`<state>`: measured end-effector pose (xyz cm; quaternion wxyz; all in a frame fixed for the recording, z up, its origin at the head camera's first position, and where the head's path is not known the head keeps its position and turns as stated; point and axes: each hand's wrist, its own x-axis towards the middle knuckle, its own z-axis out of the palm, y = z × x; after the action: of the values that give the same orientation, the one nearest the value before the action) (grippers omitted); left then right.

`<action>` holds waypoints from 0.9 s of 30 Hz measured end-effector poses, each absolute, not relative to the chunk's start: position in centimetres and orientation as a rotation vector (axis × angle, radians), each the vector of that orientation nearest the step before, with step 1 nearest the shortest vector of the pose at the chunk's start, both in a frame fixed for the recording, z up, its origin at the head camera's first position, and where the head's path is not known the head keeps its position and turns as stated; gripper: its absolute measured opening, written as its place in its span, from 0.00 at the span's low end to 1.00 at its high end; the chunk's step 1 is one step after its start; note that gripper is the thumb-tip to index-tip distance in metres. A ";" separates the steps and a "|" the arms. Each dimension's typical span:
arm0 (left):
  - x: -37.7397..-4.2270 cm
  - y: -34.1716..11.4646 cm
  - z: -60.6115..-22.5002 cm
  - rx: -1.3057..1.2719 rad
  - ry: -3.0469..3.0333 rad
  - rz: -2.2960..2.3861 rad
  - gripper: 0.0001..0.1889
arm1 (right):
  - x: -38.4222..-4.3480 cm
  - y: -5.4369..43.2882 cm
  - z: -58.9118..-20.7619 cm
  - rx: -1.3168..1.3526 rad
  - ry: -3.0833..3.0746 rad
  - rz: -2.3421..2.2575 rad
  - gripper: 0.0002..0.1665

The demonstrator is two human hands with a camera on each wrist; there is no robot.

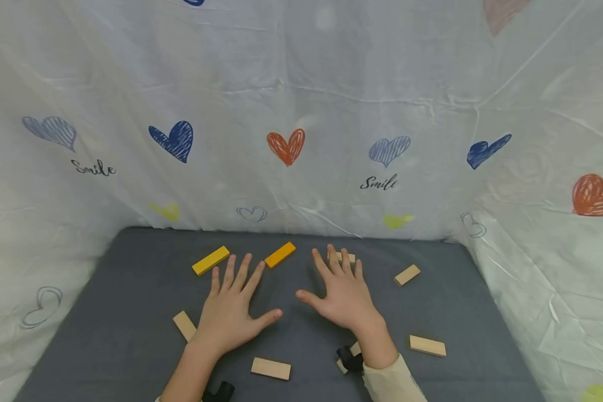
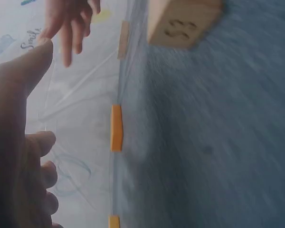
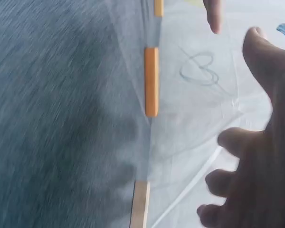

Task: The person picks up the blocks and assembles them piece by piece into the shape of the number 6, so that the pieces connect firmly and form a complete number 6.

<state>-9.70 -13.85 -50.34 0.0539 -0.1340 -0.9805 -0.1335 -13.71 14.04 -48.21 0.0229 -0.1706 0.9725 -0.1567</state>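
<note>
My left hand [image 1: 231, 312] is spread, palm down, over the left half of the table and holds nothing. Just beyond its fingertips lie a yellow block [image 1: 211, 261] and an orange block [image 1: 280, 255]. My right hand [image 1: 343, 293], also spread and holding nothing, is over the right half, its fingers partly covering a plain wooden block [image 1: 350, 258] at the back. A wooden block [image 1: 184, 325] is partly hidden by the left forearm. In the left wrist view a nearby wooden block [image 2: 183, 28] bears the digits 53.
Other wooden blocks lie around: one at front centre [image 1: 271, 368], one at back right [image 1: 407, 275], another at right [image 1: 427, 345]. Something wooden [image 1: 355, 349] shows beside the black right wrist strap. Behind the dark grey table [image 1: 146, 268] hangs a white heart-print sheet [image 1: 326, 123].
</note>
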 end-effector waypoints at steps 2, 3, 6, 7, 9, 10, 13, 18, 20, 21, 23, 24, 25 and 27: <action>-9.3 -14.8 -50.3 -0.393 -2.980 -0.433 0.60 | -14.0 13.2 -48.0 -0.562 3.016 -0.525 0.63; -9.0 -15.3 -50.3 -0.389 -2.976 -0.451 0.59 | -14.2 12.8 -47.9 -0.580 3.016 -0.555 0.63; -8.3 -16.6 -50.4 -0.372 -2.935 -0.509 0.55 | -14.5 11.6 -47.8 -0.622 2.993 -0.631 0.62; -8.0 -17.0 -50.4 -0.361 -2.921 -0.521 0.55 | -14.7 11.2 -47.8 -0.637 2.984 -0.635 0.62; -7.4 -17.9 -50.4 -0.320 -2.890 -0.547 0.53 | -15.0 10.2 -47.7 -0.673 2.962 -0.654 0.62; -7.1 -18.3 -50.4 -0.291 -2.876 -0.568 0.52 | -15.1 9.7 -47.7 -0.692 2.950 -0.662 0.62; -6.0 -19.5 -50.5 -0.182 -2.843 -0.650 0.50 | -15.6 8.3 -47.7 -0.749 2.941 -0.674 0.62; -4.3 -21.1 -50.6 -0.059 -2.770 -0.740 0.42 | -16.0 6.3 -47.7 -0.814 2.930 -0.761 0.54; -3.7 -21.8 -50.8 -0.042 -2.733 -0.734 0.39 | -16.0 5.3 -47.6 -0.832 2.898 -0.848 0.49; -3.4 -22.2 -50.9 -0.036 -2.713 -0.725 0.38 | -16.0 4.8 -47.6 -0.836 2.876 -0.896 0.47; -2.8 -22.8 -51.1 -0.024 -2.677 -0.721 0.38 | -16.0 3.7 -47.6 -0.840 2.837 -0.976 0.44; -2.5 -23.1 -51.3 -0.013 -2.665 -0.721 0.39 | -16.0 3.2 -47.7 -0.838 2.818 -1.010 0.44; -2.2 -23.4 -51.4 0.001 -2.661 -0.722 0.40 | -16.0 2.6 -47.8 -0.830 2.801 -1.036 0.43; -1.7 -23.8 -51.5 0.034 -2.668 -0.727 0.42 | -16.2 1.6 -48.0 -0.802 2.770 -1.072 0.44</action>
<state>-1.71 -23.76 -51.49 0.1869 0.0120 -0.9477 -0.2584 -16.17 1.57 -48.00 0.0327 -0.2606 0.8998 -0.3484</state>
